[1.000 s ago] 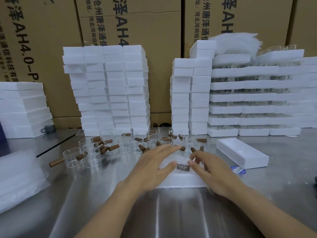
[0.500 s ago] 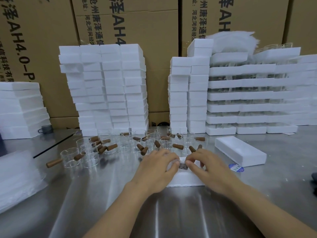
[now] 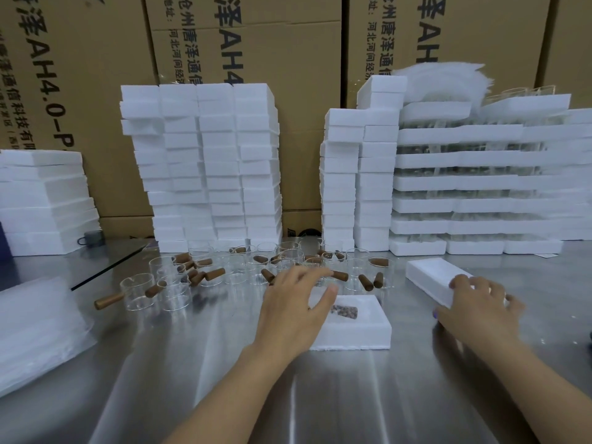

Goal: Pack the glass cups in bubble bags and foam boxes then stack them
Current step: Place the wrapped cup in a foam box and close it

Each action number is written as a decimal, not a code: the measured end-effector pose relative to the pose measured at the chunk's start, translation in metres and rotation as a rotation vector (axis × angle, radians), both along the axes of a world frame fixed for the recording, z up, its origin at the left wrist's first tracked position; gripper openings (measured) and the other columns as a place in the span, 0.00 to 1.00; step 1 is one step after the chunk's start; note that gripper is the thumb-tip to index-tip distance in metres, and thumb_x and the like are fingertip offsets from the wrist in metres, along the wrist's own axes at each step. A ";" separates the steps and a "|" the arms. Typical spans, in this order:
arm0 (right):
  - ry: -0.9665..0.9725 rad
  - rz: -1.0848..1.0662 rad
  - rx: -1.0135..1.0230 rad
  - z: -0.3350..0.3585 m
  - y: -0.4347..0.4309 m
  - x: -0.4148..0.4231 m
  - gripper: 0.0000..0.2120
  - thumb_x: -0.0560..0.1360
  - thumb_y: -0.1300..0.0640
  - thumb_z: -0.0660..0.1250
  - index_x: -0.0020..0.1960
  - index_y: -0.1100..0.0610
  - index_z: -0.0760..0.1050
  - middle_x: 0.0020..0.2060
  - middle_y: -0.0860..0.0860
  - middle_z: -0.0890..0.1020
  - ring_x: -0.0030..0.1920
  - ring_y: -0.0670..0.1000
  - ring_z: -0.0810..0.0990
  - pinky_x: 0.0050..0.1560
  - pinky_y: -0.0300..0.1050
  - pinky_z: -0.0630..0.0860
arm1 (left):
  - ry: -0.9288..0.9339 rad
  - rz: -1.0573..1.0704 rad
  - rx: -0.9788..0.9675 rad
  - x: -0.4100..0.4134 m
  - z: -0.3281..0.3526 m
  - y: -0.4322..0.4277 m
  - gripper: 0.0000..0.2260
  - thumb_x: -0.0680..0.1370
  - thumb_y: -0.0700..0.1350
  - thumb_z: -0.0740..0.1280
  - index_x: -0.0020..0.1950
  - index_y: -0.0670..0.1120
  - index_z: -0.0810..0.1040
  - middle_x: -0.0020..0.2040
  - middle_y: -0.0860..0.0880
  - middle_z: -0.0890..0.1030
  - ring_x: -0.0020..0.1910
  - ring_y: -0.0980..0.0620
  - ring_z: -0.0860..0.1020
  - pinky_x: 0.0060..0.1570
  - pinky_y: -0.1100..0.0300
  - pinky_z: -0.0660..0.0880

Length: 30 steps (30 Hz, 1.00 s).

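An open white foam box [image 3: 358, 331] lies on the steel table in front of me. A wrapped cup sits in it, and only its brown handle [image 3: 344, 311] shows clearly. My left hand [image 3: 294, 310] rests with relaxed, spread fingers over the box's left edge. My right hand [image 3: 477, 307] is out to the right, fingers curled over the near end of a loose foam lid [image 3: 427, 275], thumb at its side. Several glass cups with wooden handles [image 3: 205, 277] stand and lie just behind the box.
A pile of clear bubble bags [image 3: 35, 331] lies at the left. Tall stacks of foam boxes [image 3: 205, 161] [image 3: 358, 174] stand at the back, with layered foam trays [image 3: 480, 181] at right and foam slabs [image 3: 41, 200] at far left. Cardboard cartons [image 3: 256, 43] form a wall behind.
My right hand left the box and moved right onto the loose foam lid. My left hand stayed at the box and its fingers spread.
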State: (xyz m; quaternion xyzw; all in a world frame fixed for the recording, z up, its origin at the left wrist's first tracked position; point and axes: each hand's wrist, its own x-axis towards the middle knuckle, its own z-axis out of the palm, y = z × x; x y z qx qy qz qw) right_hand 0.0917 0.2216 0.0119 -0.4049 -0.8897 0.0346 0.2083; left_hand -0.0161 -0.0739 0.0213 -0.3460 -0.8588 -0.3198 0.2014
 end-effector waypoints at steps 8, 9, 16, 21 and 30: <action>-0.102 -0.033 0.026 0.003 -0.003 0.002 0.18 0.78 0.44 0.66 0.64 0.50 0.76 0.72 0.50 0.70 0.73 0.55 0.65 0.76 0.58 0.57 | -0.043 0.049 -0.180 -0.003 0.001 0.006 0.20 0.81 0.65 0.59 0.71 0.62 0.77 0.62 0.60 0.77 0.62 0.55 0.74 0.62 0.50 0.70; -0.075 -0.020 0.013 0.004 -0.004 0.003 0.17 0.77 0.45 0.66 0.64 0.50 0.76 0.73 0.50 0.70 0.73 0.55 0.65 0.76 0.58 0.58 | -0.055 0.046 -0.202 -0.004 0.002 0.005 0.21 0.80 0.65 0.59 0.71 0.62 0.76 0.63 0.60 0.76 0.62 0.54 0.74 0.63 0.49 0.70; 0.507 0.264 -0.001 0.036 -0.034 0.007 0.13 0.78 0.48 0.61 0.56 0.53 0.77 0.51 0.52 0.80 0.50 0.61 0.80 0.64 0.58 0.66 | -0.083 0.026 -0.214 -0.001 0.005 0.003 0.24 0.79 0.68 0.58 0.72 0.63 0.75 0.66 0.59 0.76 0.65 0.54 0.74 0.66 0.48 0.70; 0.884 0.660 -0.283 0.052 -0.080 0.013 0.09 0.79 0.46 0.63 0.43 0.50 0.73 0.36 0.44 0.77 0.36 0.44 0.73 0.41 0.49 0.69 | -0.351 -0.150 0.272 0.000 0.019 -0.004 0.19 0.83 0.63 0.65 0.74 0.66 0.74 0.69 0.62 0.77 0.69 0.59 0.74 0.72 0.49 0.72; 1.005 0.850 -0.981 0.061 -0.094 0.013 0.16 0.74 0.46 0.65 0.36 0.56 0.69 0.34 0.52 0.70 0.38 0.54 0.66 0.38 0.50 0.60 | -0.632 -0.404 0.654 -0.006 0.052 -0.029 0.20 0.73 0.57 0.75 0.66 0.63 0.84 0.61 0.60 0.85 0.58 0.65 0.82 0.56 0.64 0.73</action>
